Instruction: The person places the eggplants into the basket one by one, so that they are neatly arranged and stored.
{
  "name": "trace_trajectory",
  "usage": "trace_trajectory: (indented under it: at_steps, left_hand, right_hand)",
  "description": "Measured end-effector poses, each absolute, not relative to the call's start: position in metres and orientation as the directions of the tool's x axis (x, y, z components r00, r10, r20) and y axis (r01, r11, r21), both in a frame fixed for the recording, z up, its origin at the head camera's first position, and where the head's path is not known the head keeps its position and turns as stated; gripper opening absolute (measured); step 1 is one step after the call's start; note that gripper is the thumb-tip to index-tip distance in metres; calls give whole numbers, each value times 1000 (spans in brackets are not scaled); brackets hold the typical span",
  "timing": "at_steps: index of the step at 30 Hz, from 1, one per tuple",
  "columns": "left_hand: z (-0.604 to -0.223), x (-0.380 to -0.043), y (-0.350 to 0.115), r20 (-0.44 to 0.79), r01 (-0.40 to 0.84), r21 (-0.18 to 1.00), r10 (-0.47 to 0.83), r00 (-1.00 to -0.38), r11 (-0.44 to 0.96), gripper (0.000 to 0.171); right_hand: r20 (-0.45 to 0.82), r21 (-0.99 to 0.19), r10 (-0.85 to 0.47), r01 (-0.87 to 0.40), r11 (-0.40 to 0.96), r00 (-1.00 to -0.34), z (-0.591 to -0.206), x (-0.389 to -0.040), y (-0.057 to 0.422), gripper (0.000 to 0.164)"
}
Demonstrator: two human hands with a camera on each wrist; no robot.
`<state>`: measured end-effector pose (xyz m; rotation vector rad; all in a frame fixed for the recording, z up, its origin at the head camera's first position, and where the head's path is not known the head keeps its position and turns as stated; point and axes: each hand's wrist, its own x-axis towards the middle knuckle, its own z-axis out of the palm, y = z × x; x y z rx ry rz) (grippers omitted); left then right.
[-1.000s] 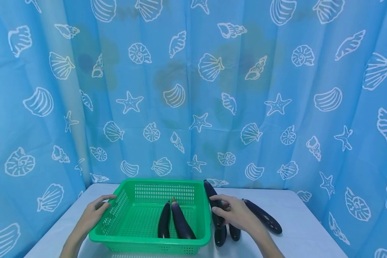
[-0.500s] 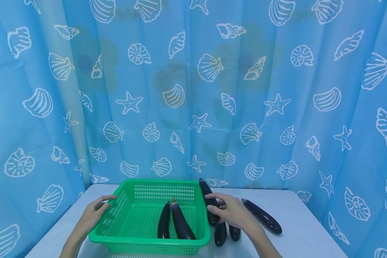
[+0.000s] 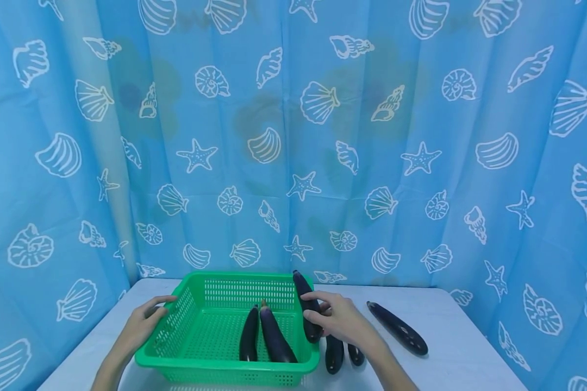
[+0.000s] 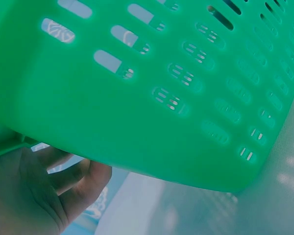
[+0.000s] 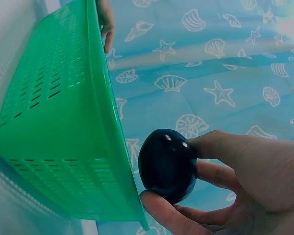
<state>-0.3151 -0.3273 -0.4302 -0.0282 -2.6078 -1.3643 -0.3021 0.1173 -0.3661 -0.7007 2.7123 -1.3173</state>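
Observation:
A dark purple eggplant (image 3: pixel 306 305) is pinched between the thumb and fingers of my right hand (image 3: pixel 339 315), over the right rim of the green plastic basket (image 3: pixel 225 365). In the right wrist view its rounded, glossy end (image 5: pixel 167 166) faces the camera, close beside the basket rim. My left hand (image 3: pixel 144 320) grips the basket's left rim; in the left wrist view its bent fingers (image 4: pixel 90 183) reach the rim's edge from outside. Two eggplants lie side by side inside the basket, a slimmer one (image 3: pixel 249 335) and a thicker one (image 3: pixel 276 338).
On the white table (image 3: pixel 450 326) right of the basket lies one long eggplant (image 3: pixel 398 328). Two more eggplants, a nearer one (image 3: pixel 334 355) and another (image 3: pixel 356 355), lie partly hidden under my right hand. A blue shell-print curtain (image 3: pixel 293 163) hangs behind the table.
My right hand has carried its eggplant left, from beside the basket to over its right rim. The left hand and the two eggplants in the basket have stayed in place.

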Motion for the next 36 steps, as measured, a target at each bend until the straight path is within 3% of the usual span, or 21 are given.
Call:
trace_trajectory:
  at_steps: [36]
  left_hand:
    - [-430,-313,-326,162,94,832,-78,-984,547,44]
  right_hand:
    - [118,-768,-471,-381,515,-874,-368,-301,79,40]
